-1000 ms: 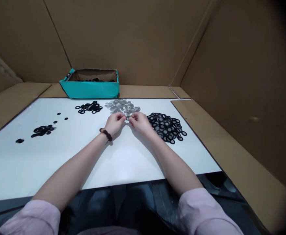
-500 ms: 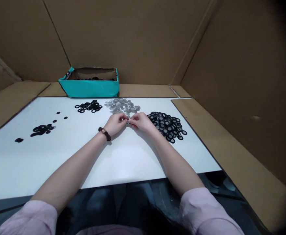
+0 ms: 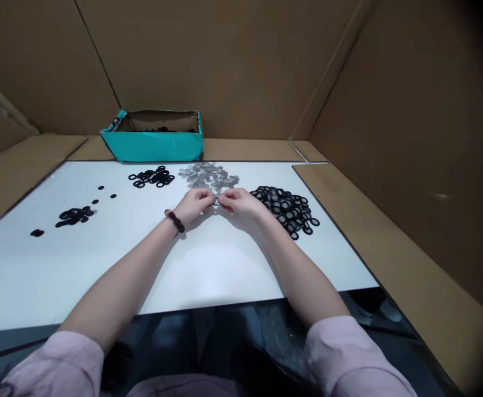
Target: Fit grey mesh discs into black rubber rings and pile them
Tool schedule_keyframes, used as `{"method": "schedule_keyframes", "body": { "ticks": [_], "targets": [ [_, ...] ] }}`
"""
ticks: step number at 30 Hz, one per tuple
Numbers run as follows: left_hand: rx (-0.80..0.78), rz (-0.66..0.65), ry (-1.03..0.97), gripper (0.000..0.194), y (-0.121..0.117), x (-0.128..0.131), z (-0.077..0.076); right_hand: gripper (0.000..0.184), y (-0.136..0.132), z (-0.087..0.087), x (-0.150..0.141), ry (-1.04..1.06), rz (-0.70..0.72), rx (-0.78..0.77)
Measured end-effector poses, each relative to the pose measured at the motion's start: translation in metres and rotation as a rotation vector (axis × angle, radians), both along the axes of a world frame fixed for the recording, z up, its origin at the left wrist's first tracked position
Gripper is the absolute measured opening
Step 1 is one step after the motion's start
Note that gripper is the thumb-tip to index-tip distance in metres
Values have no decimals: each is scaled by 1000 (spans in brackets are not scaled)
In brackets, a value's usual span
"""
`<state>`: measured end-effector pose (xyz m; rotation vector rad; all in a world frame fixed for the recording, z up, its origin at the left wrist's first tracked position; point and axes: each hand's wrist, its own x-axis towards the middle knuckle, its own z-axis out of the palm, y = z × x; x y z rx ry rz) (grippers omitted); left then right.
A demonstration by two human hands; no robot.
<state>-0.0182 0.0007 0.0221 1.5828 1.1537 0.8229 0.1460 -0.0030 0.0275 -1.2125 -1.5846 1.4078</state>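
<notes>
Fingertips of my left hand (image 3: 194, 204) and my right hand (image 3: 241, 203) meet at the middle of the table, both closed in a pinch. Between them is a small black ring with a grey disc (image 3: 216, 202), mostly covered by the fingers. Just behind the hands lies a loose pile of grey discs (image 3: 209, 175). Beside my right hand spreads a heap of black rings with grey centres (image 3: 285, 207), partly behind the wrist. Empty black rings (image 3: 153, 177) form a small pile behind and left of my left hand.
Farther left on the white table (image 3: 101, 264) lie a cluster of black pieces (image 3: 75, 215) and several stray black discs (image 3: 37, 233). A turquoise box (image 3: 154, 146) with black pieces inside stands at the back. Cardboard walls (image 3: 233, 66) enclose the back and sides.
Both hands stay pinched together at nearly the same spot, with small finger movements around the ring. Its black edge shows less now than a second ago. The piles look unchanged.
</notes>
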Motion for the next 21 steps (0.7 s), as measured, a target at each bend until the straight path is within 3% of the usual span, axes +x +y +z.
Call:
{"method": "schedule_keyframes", "body": {
  "ticks": [6, 12, 15, 21],
  "targets": [
    [19, 52, -35, 19, -1, 6, -3, 31, -3, 6, -2, 0, -61, -91],
    [-264, -81, -181, 20, -4, 4, 3, 32, -2, 2, -7, 93, -8, -239],
    [-328, -116, -185, 21, -4, 1, 7, 33, -3, 0, -8, 118, 19, -303],
    [-364, -92, -195, 17, 0, -2, 7, 35, -2, -1, -5, 126, 70, -213]
  ]
}}
